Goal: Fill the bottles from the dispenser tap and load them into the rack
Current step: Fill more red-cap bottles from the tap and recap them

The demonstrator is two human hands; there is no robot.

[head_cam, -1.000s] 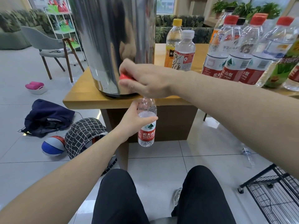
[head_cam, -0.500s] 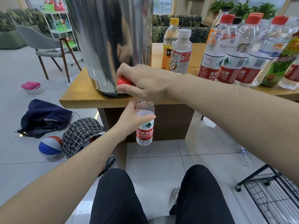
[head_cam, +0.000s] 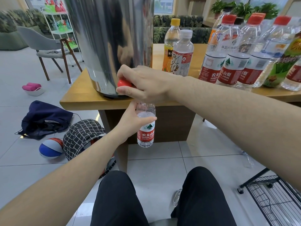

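Now, head view, the only one. Your right hand [head_cam: 146, 84] is curled over the red tap knob [head_cam: 124, 83] at the foot of the steel dispenser [head_cam: 110, 38], thumb below the knob and fingers over its top. The dispenser stands at the near corner of the wooden table [head_cam: 78, 98].

Your left hand [head_cam: 132, 123] grips a clear bottle [head_cam: 145, 126] with a red label, fingers wrapped round its upper half, thumb across the front. The bottle is upright, held below the table edge and directly under your right hand; its neck is hidden behind that hand, so you cannot tell whether it meets the spout. Water level sits near the shoulder.

On the table, right of the dispenser: a yellow-capped juice bottle [head_cam: 171, 46], a white-capped bottle [head_cam: 183, 53] just beside it, and further right a cluster of red-capped water bottles [head_cam: 228, 54], packed close.

Lower right on the floor: the corner of a black wire rack [head_cam: 273, 198] on casters. Left on the floor: a dark bag [head_cam: 45, 118], a checked bag [head_cam: 83, 136], a ball [head_cam: 50, 148]. Your knees in black trousers [head_cam: 117, 201] fill the bottom.
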